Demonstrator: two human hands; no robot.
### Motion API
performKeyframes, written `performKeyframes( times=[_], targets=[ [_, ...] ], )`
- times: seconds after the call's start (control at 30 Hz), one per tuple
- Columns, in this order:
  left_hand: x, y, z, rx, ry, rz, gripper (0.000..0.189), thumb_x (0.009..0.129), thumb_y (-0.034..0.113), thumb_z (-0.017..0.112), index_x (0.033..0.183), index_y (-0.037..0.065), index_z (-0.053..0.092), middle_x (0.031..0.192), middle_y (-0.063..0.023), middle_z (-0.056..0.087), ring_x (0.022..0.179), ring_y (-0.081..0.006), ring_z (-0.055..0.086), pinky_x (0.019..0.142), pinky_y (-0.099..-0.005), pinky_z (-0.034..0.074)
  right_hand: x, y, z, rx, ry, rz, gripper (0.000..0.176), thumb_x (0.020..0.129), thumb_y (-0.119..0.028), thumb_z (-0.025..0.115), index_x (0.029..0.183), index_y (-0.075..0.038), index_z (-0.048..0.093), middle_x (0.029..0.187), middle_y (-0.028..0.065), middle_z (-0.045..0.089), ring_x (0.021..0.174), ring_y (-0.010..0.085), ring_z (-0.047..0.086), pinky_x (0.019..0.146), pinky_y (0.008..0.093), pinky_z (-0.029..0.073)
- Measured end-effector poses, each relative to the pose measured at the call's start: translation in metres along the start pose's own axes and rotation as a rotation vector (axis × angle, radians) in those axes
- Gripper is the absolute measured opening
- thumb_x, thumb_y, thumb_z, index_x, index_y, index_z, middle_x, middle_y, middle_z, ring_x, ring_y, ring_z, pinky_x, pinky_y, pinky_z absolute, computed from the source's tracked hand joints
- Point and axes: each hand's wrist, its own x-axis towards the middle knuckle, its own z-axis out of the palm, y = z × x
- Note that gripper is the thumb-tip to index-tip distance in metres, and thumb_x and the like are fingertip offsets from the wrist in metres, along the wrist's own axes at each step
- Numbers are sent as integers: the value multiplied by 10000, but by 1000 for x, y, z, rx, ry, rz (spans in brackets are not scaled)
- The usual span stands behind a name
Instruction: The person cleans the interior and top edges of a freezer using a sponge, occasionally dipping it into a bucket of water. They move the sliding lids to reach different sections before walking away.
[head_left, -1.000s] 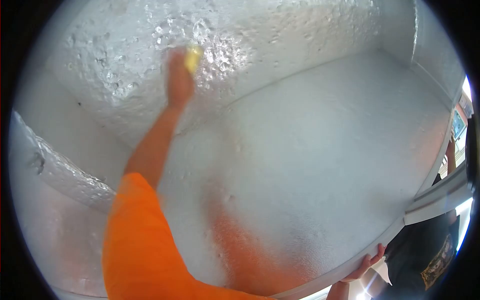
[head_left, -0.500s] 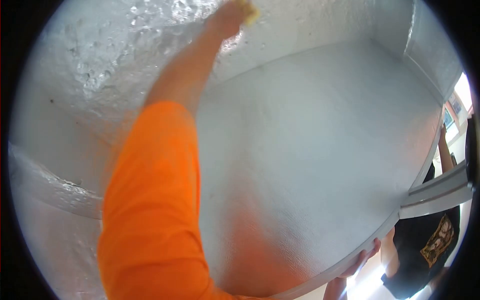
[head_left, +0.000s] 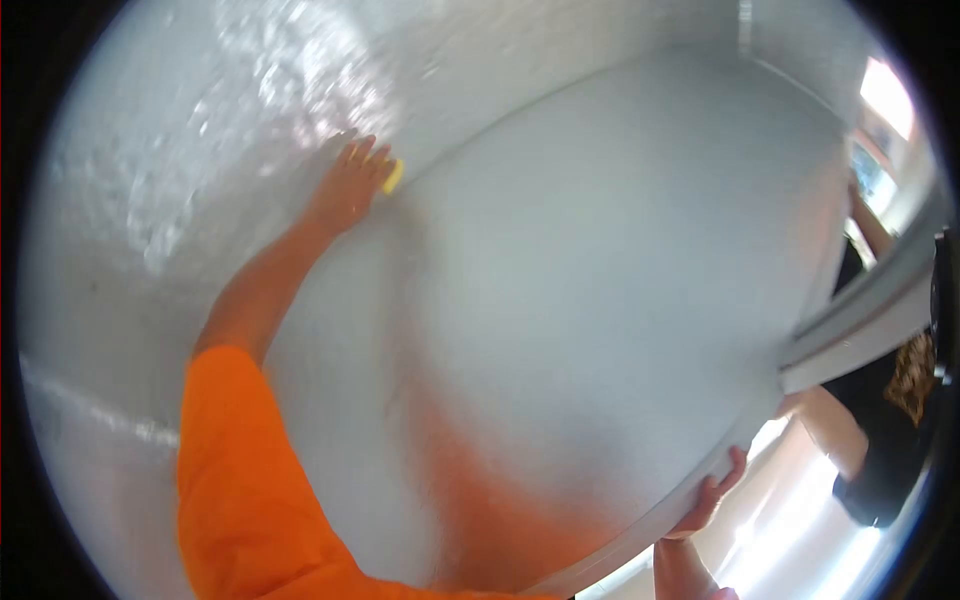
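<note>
My left hand [head_left: 350, 190], below an orange sleeve, presses a small yellow sponge [head_left: 393, 177] against the pale grey wall, near the seam with the large smooth panel [head_left: 620, 250]. The fingers cover most of the sponge, and only its right edge shows. At the lower right, what looks like my right hand [head_left: 700, 505] is hooked over the rim [head_left: 625, 537] of the grey enclosure. Its forearm drops out of view at the bottom.
Wet, shiny wall [head_left: 300, 70] curves along the upper left. A thick grey frame bar [head_left: 860, 320] meets the rim at right. Beyond it stands a person in a dark shirt [head_left: 880, 470], with one arm by the frame. Bright windows [head_left: 887, 97] show behind.
My left hand has come down and to the left with the sponge, from the top of the view to the seam. The view has shifted slightly; the lower right hand stays on the rim.
</note>
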Motion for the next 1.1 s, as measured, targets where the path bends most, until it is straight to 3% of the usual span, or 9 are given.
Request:
performKeyframes(
  times=[0.1, 0.17, 0.27, 0.5, 0.6, 0.8, 0.9, 0.97, 1.1],
  targets=[
    [112, 20, -10, 28, 283, 75, 408, 853, 90, 466, 1256, 122, 514, 1429, -66, 383, 1357, -258, 300, 1119, -418, 231, -14, 7, 2, 61, 6, 363, 566, 838, -440, 502, 1312, -165, 359, 1414, 216, 226, 1291, 395, 269, 1005, 562, 307],
    [143, 33, 9, -46, 353, 96, 390, 859, 115, 466, 1246, 115, 520, 1427, -58, 387, 1356, -255, 304, 1118, -413, 237, 12, -19, 6, 625, 231, 712, 502, 836, -364, 468, 1268, -118, 388, 1418, 177, 222, 1301, 319, 249, 1047, 491, 255],
    [185, 33, 34, 23, -62, 83, 377, 871, 130, 454, 1241, 113, 524, 1420, -44, 395, 1345, -236, 320, 1116, -383, 249, 13, -9, 11, 491, 212, 670, 513, 816, -341, 453, 1242, -67, 370, 1394, 148, 237, 1297, 294, 236, 1070, 434, 204],
    [-21, -31, 75, -69, -205, 164, 408, 867, 117, 468, 1270, 168, 498, 1332, 8, 466, 1296, -205, 374, 1101, -360, 293, 8, -11, 12, 528, 171, 563, 496, 864, -302, 472, 1305, -107, 353, 1399, 186, 237, 1303, 333, 248, 1057, 471, 234],
    [-138, -49, 46, 16, -464, 164, 474, 848, 49, 486, 1309, 156, 471, 1357, -2, 454, 1289, -214, 385, 1111, -331, 282, 8, 4, 1, 114, 19, 11, 509, 887, -308, 487, 1348, -148, 340, 1395, 227, 238, 1290, 409, 265, 1011, 534, 291],
    [-250, -35, -46, -164, -656, -292, 470, 862, 4, 435, 1316, 120, 467, 1435, -41, 389, 1316, -211, 362, 1098, -366, 300, 15, -17, -4, 53, -54, -3, 577, 889, -474, 411, 1388, -202, 309, 1391, 257, 229, 1267, 478, 281, 934, 619, 348],
    [-250, -72, -83, -216, -380, -645, 478, 878, 19, 365, 1345, 90, 436, 1401, -112, 427, 1236, -297, 455, 1046, -376, 356, 10, -5, -15, -21, -88, -37, 668, 841, -620, 404, 1353, -198, 322, 1400, 252, 233, 1272, 469, 313, 900, 615, 428],
    [-238, -125, -106, -195, 266, -507, 547, 831, -80, 373, 1347, 90, 435, 1413, -118, 403, 1278, -305, 405, 1060, -383, 346, 13, -8, -14, -90, -106, -25, 682, 825, -656, 393, 1365, -247, 307, 1405, 250, 226, 1272, 463, 319, 900, 609, 432],
    [-161, -195, -167, 99, 434, -493, 540, 808, 2, 478, 1335, 119, 451, 1422, -110, 387, 1326, -363, 313, 1088, -428, 282, -27, 39, -31, 23, -99, 234, 689, 832, -661, 380, 1387, -266, 278, 1398, 275, 222, 1269, 483, 319, 899, 597, 439]
  ],
)
